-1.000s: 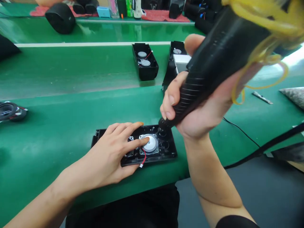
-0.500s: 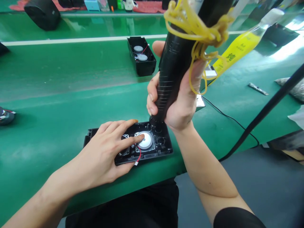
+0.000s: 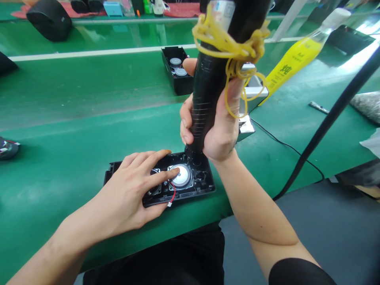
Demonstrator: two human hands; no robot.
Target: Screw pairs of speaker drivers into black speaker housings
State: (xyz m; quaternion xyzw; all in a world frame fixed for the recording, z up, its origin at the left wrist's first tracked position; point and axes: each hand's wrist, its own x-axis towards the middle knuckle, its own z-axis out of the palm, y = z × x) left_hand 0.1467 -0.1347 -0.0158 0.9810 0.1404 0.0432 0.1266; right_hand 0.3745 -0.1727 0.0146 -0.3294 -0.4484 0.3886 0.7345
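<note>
A black speaker housing (image 3: 204,186) lies open side up on the green bench, with round speaker drivers in it. My left hand (image 3: 136,178) grips it across the width, thumb at the near edge and one fingertip on the silver speaker driver (image 3: 181,176). A red wire with a white plug (image 3: 170,204) hangs over the near edge. My right hand (image 3: 221,126) is wrapped round a black electric screwdriver (image 3: 204,91) with yellow rubber bands (image 3: 228,47) tied about its upper part. The screwdriver's lower end is at the housing's far right corner; its tip is hidden.
A second black speaker housing (image 3: 179,81) with two drivers stands farther back. To the right are a bottle of yellow liquid (image 3: 293,59), a white-topped box (image 3: 246,124), a thin cable (image 3: 282,142) and a thick black cord (image 3: 326,122). A dark part (image 3: 8,148) sits far left.
The screwdriver's upper end and my right hand have shifted slightly left, and the screwdriver leans less. My left hand and the housing have stayed nearly in place.
</note>
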